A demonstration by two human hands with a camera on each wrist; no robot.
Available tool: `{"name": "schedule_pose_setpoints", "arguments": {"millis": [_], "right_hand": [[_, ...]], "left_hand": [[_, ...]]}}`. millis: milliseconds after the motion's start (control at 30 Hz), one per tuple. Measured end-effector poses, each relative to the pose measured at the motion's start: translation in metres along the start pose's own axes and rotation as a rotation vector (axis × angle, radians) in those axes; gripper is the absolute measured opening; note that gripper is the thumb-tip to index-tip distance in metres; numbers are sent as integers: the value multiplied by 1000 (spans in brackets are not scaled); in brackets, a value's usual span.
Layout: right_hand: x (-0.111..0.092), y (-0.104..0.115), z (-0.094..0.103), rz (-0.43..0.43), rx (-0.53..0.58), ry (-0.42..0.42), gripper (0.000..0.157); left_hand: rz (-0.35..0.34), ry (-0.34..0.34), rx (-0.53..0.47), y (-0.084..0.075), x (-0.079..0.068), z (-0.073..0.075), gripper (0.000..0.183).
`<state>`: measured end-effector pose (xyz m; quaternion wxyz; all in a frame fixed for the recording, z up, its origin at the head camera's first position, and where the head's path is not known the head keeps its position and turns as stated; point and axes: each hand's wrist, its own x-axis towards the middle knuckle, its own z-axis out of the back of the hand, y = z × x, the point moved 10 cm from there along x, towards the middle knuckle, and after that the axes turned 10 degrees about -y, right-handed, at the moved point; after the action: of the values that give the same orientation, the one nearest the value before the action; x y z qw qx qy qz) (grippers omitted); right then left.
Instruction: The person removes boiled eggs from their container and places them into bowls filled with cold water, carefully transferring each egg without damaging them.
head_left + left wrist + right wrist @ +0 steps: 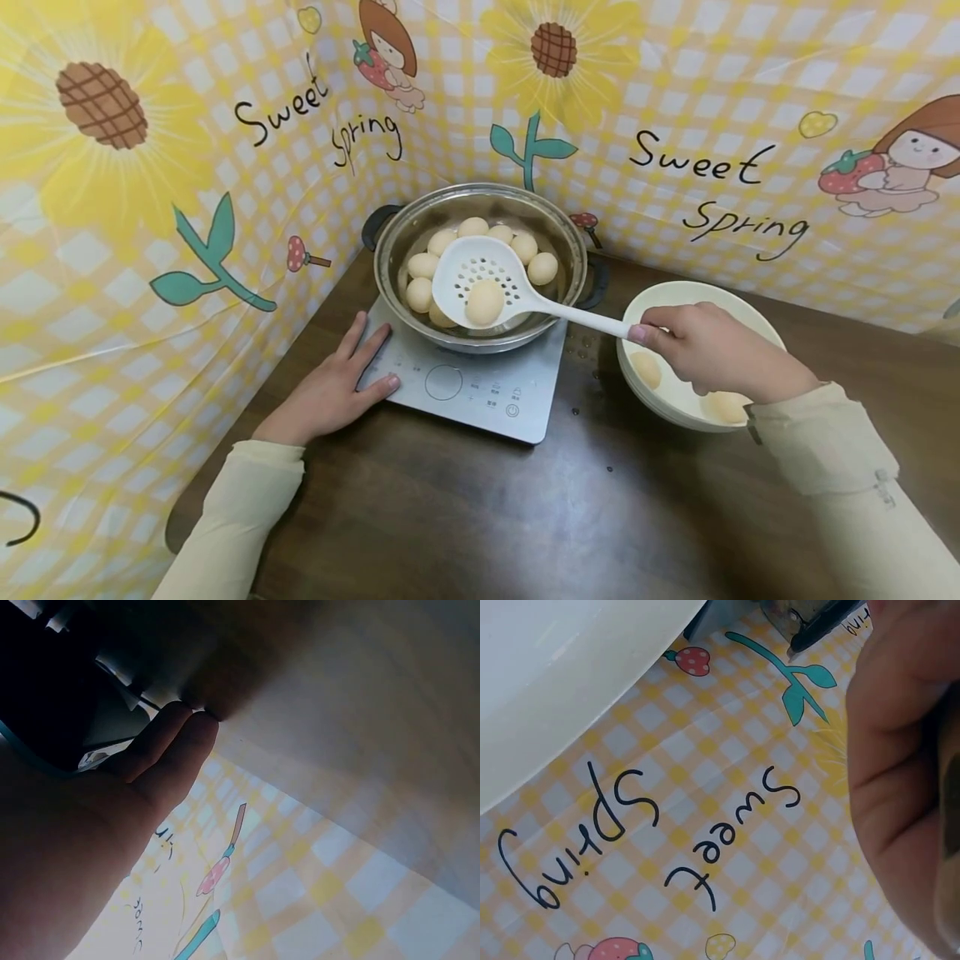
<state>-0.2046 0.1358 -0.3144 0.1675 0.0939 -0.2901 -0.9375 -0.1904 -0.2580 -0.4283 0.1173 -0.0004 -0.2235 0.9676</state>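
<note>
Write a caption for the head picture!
The right hand holds a slotted ladle with one egg over the pot.

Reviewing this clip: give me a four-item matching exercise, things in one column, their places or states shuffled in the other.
Things
1. Slotted spoon
2. Pot
3. Pale bowl
4. Left hand

Places or states
A. To the right of the cooktop
B. Fingers spread at the cooktop's left edge
C. Gripped by the right hand, carrying an egg
D. Standing on the cooktop

Pairs: 1-C, 2-D, 3-A, 4-B
</note>
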Motion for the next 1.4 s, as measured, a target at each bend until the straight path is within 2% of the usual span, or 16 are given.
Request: {"name": "schedule_pose_setpoints", "arguments": {"millis": [367,733,933,1133,1400], "right_hand": [[-1,-14,-11,-98,177,71,33],[-9,-21,-13,-98,243,65,35],[-22,-27,-7,-57,270,41,30],[-43,-41,3,-58,284,-8,29],[-64,-59,13,-56,241,-47,26]], "left_hand": [[2,-6,-2,3,-1,-1,84],[8,-5,2,2,-2,0,84],[3,-1,-1,0,0,-1,84],[-13,10,-9,-2,2,-3,83],[-5,20,-5,-1,0,-2,83]]}}
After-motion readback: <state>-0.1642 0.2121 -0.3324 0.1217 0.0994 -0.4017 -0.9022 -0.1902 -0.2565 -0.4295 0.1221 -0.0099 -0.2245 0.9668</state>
